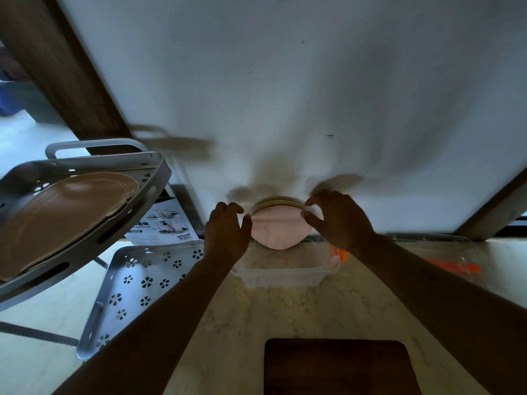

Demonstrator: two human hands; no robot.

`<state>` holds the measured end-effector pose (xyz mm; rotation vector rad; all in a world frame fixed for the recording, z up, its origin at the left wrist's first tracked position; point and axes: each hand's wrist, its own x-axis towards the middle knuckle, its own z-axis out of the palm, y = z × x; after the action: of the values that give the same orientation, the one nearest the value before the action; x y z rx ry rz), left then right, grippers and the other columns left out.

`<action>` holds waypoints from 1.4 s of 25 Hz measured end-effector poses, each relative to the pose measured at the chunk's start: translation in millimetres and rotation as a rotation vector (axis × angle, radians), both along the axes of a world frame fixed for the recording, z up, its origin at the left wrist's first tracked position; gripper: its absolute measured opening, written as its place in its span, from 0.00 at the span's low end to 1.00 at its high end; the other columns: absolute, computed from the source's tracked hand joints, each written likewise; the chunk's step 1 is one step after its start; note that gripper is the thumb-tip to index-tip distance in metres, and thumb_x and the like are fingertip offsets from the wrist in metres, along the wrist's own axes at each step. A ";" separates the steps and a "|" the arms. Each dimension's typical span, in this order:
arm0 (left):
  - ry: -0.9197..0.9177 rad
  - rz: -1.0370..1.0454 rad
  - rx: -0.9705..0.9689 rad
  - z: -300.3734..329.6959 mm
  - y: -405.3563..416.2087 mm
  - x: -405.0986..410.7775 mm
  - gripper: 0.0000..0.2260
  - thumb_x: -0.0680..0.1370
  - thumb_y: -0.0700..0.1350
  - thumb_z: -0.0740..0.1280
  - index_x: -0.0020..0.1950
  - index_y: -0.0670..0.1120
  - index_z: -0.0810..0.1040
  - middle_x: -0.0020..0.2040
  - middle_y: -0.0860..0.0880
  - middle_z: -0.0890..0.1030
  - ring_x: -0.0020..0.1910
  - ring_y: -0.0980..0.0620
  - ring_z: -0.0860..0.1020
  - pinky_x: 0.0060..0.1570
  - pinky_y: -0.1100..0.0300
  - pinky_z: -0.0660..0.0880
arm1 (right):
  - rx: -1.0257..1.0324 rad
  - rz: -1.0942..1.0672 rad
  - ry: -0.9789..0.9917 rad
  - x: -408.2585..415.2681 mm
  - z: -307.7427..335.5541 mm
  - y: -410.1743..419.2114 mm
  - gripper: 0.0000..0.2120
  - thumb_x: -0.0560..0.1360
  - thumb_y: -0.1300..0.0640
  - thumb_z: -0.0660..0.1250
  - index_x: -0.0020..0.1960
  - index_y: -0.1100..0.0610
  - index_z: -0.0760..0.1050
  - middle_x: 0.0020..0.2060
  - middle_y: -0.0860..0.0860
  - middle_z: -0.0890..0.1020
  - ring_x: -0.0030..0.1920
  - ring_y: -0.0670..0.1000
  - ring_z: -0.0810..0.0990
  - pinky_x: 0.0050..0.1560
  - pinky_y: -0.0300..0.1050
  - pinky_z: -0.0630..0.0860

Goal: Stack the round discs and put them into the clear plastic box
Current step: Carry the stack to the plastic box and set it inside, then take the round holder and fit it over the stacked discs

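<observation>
A: Head view: both hands are pinching the stack of discs [278, 223] by its edges, left hand [226, 233] and right hand [336, 219] each with a clenched grip, above the far end of the clear plastic box [281, 273] on the desk [299, 312].

B: I'd be keeping the stack level and squeezing evenly, lowering it straight between the walls.

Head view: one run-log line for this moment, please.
phase: lowering | held: stack of round discs, pink one facing camera | grip: left hand and right hand on its edges | target: clear plastic box below, open
</observation>
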<state>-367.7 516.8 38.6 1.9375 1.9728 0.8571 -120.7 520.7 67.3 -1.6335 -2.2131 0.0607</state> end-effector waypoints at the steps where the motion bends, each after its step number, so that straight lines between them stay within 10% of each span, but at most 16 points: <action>1: -0.025 -0.004 -0.015 6.4 -3.8 -0.4 0.13 0.79 0.50 0.66 0.60 0.44 0.77 0.56 0.43 0.77 0.53 0.45 0.78 0.53 0.49 0.76 | -0.067 0.031 0.009 0.0 2.5 -5.1 0.20 0.77 0.43 0.65 0.63 0.55 0.76 0.61 0.54 0.79 0.59 0.56 0.78 0.58 0.50 0.72; 11: 0.184 -0.210 -0.137 95.7 -92.9 -20.4 0.27 0.79 0.54 0.65 0.75 0.46 0.64 0.72 0.41 0.70 0.70 0.42 0.69 0.67 0.46 0.68 | -0.340 0.060 -0.081 -7.3 81.1 -84.6 0.41 0.77 0.34 0.57 0.80 0.52 0.43 0.79 0.57 0.49 0.78 0.56 0.50 0.75 0.58 0.54; 30: 0.108 -0.056 0.145 208.1 -240.1 -129.0 0.09 0.77 0.45 0.68 0.56 0.46 0.79 0.58 0.45 0.81 0.53 0.45 0.80 0.49 0.51 0.80 | -0.292 0.225 0.159 -122.3 165.4 -174.7 0.37 0.76 0.35 0.61 0.77 0.53 0.55 0.75 0.55 0.64 0.72 0.55 0.66 0.67 0.50 0.65; 35: 0.208 -0.079 0.195 216.1 -234.5 -159.8 0.12 0.75 0.40 0.70 0.58 0.43 0.78 0.61 0.42 0.77 0.57 0.44 0.78 0.52 0.50 0.80 | -0.268 0.347 0.234 -186.0 169.5 -175.8 0.35 0.76 0.37 0.63 0.75 0.55 0.60 0.71 0.57 0.70 0.68 0.57 0.71 0.61 0.34 0.65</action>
<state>-527.6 282.4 254.7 2.2822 1.9718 0.8890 -306.7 344.8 236.8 -1.2659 -2.3492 0.6335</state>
